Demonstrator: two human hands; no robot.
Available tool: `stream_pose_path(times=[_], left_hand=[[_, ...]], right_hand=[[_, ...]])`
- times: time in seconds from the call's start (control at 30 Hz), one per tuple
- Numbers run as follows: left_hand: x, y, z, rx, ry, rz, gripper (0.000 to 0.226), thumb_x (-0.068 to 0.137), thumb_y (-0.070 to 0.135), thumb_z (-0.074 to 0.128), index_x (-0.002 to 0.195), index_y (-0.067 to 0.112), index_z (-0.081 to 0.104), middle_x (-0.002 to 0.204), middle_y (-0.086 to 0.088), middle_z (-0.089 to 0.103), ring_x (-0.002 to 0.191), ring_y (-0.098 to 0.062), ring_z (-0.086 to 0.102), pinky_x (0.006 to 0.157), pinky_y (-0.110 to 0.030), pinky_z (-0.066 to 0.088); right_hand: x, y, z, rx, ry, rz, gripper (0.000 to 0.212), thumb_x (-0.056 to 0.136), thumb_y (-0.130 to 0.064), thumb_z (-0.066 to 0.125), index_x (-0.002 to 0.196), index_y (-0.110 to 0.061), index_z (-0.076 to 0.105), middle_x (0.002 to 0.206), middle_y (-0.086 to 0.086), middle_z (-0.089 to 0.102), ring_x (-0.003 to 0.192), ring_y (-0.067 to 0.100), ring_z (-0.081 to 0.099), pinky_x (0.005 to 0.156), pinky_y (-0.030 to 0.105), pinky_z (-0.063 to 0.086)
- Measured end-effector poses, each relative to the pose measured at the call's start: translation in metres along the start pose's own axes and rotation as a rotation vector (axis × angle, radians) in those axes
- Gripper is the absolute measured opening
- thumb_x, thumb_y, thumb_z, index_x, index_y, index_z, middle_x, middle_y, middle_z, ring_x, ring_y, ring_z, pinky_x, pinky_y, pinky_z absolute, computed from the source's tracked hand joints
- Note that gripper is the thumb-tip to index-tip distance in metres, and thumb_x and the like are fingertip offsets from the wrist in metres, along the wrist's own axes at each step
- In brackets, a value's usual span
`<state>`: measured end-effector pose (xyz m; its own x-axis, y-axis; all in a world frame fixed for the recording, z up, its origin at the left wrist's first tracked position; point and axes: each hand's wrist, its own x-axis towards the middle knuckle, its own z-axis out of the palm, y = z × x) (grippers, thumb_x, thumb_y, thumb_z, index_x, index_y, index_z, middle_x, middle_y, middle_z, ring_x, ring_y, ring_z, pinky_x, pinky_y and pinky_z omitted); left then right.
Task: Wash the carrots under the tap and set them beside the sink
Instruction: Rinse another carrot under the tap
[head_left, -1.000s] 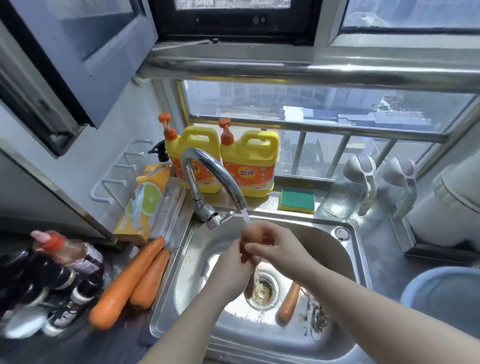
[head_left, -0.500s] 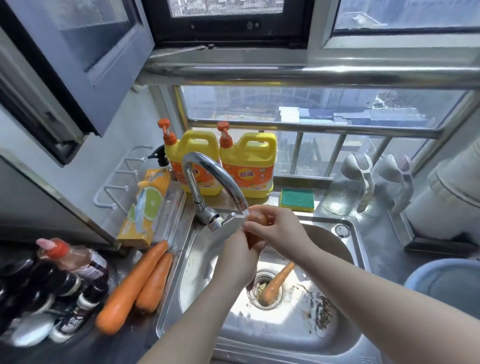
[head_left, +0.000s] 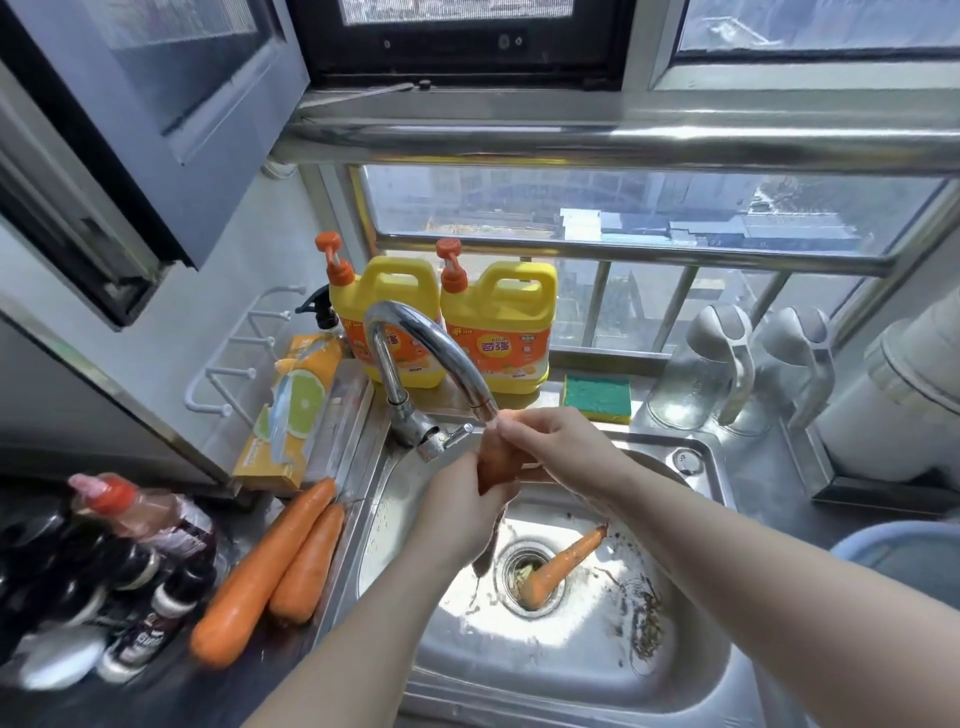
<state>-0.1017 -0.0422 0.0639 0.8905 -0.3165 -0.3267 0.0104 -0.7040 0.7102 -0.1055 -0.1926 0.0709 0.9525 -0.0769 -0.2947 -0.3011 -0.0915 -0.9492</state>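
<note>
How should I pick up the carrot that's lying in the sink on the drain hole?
Grab the sink carrot around its middle, reaching down from above. Its fat end dips into the drain and its thin tip points toward the back right, so the middle is probably the easiest bare part to pinch across.

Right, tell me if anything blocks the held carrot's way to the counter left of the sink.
Nothing visible blocks the held carrot. Two carrots already lie there along the sink rim; the tap stands further back, off the path.
</note>
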Motion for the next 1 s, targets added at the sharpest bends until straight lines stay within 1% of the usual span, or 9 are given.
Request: stream_pose_path(times=[0.17, 0.23, 0.3, 0.43, 0.63, 0.77, 0.83, 0.9, 1.0], left_hand=[[0.001, 0.003, 0.004, 0.002, 0.019, -0.006, 0.016, 0.094, 0.038, 0.064, 0.109, 0.036, 0.059, 0.093, 0.010, 0.072, 0.083, -0.015, 0.071, 0.079, -0.037, 0.058], [0.004, 0.000, 0.003, -0.001, 0.014, -0.007, 0.014, 0.094, 0.036, 0.065, 0.108, 0.036, 0.061, 0.089, 0.009, 0.074, 0.083, -0.013, 0.071, 0.084, -0.039, 0.057], [0.006, 0.000, 0.000, -0.006, -0.008, -0.018, 0.015, 0.093, 0.035, 0.066, 0.107, 0.037, 0.062, 0.093, 0.009, 0.073, 0.091, -0.015, 0.068, 0.088, -0.041, 0.055], [0.005, 0.000, -0.001, 0.003, 0.006, -0.007, 0.016, 0.090, 0.040, 0.062, 0.106, 0.038, 0.061, 0.090, 0.010, 0.072, 0.090, -0.017, 0.067, 0.086, -0.043, 0.056], [0.002, 0.002, 0.007, 0.022, 0.066, 0.023, 0.013, 0.097, 0.035, 0.062, 0.110, 0.035, 0.060, 0.092, 0.006, 0.072, 0.080, -0.018, 0.071, 0.068, -0.033, 0.059], [0.006, -0.007, 0.002, -0.044, 0.014, 0.020, 0.023, 0.092, 0.034, 0.069, 0.114, 0.034, 0.062, 0.099, 0.013, 0.072, 0.096, -0.013, 0.068, 0.090, -0.042, 0.055], [0.006, -0.011, 0.000, -0.063, -0.008, 0.005, 0.021, 0.092, 0.033, 0.070, 0.111, 0.035, 0.061, 0.097, 0.015, 0.071, 0.097, -0.011, 0.067, 0.092, -0.042, 0.054], [0.006, -0.010, 0.001, -0.045, 0.006, 0.012, 0.016, 0.093, 0.035, 0.067, 0.107, 0.037, 0.061, 0.094, 0.012, 0.072, 0.094, -0.012, 0.067, 0.088, -0.043, 0.055], [0.008, -0.006, 0.003, 0.001, 0.025, 0.017, 0.016, 0.093, 0.040, 0.064, 0.108, 0.039, 0.061, 0.094, 0.011, 0.072, 0.093, -0.014, 0.067, 0.085, -0.040, 0.056]], right_hand=[[0.005, 0.004, 0.005, -0.150, 0.147, -0.093, 0.019, 0.080, -0.037, 0.083, 0.086, -0.019, 0.080, 0.081, -0.007, 0.078, 0.081, 0.009, 0.073, 0.084, 0.034, 0.061], [0.004, 0.003, 0.004, -0.209, 0.095, -0.120, 0.018, 0.079, -0.034, 0.084, 0.079, -0.017, 0.076, 0.072, -0.011, 0.072, 0.068, 0.005, 0.065, 0.076, 0.033, 0.058], [0.006, 0.006, 0.000, -0.276, 0.001, -0.163, 0.027, 0.077, -0.034, 0.082, 0.074, -0.010, 0.069, 0.067, -0.003, 0.065, 0.066, 0.009, 0.056, 0.070, 0.038, 0.053], [0.011, 0.007, -0.007, -0.363, -0.042, -0.169, 0.036, 0.072, -0.045, 0.075, 0.084, -0.011, 0.068, 0.080, 0.010, 0.070, 0.071, 0.020, 0.062, 0.079, 0.050, 0.056], [-0.001, 0.010, 0.009, -0.390, 0.225, -0.271, 0.018, 0.080, -0.035, 0.078, 0.083, -0.017, 0.074, 0.074, -0.003, 0.071, 0.068, 0.006, 0.062, 0.067, 0.024, 0.051], [0.003, 0.005, -0.009, -0.162, -0.102, -0.123, 0.016, 0.093, -0.028, 0.072, 0.093, -0.013, 0.076, 0.087, -0.003, 0.077, 0.087, 0.008, 0.070, 0.086, 0.031, 0.058], [0.003, 0.004, -0.014, -0.170, -0.177, -0.134, 0.010, 0.091, -0.016, 0.074, 0.082, -0.019, 0.070, 0.074, -0.014, 0.068, 0.076, 0.002, 0.062, 0.078, 0.023, 0.052], [0.005, 0.006, -0.007, -0.349, -0.080, -0.200, 0.026, 0.083, -0.018, 0.080, 0.068, -0.025, 0.061, 0.060, -0.016, 0.056, 0.061, -0.001, 0.049, 0.064, 0.019, 0.042], [0.003, 0.005, 0.006, -0.411, 0.151, -0.294, 0.022, 0.081, -0.033, 0.080, 0.065, -0.026, 0.065, 0.060, -0.014, 0.062, 0.058, -0.004, 0.054, 0.060, 0.015, 0.043]])
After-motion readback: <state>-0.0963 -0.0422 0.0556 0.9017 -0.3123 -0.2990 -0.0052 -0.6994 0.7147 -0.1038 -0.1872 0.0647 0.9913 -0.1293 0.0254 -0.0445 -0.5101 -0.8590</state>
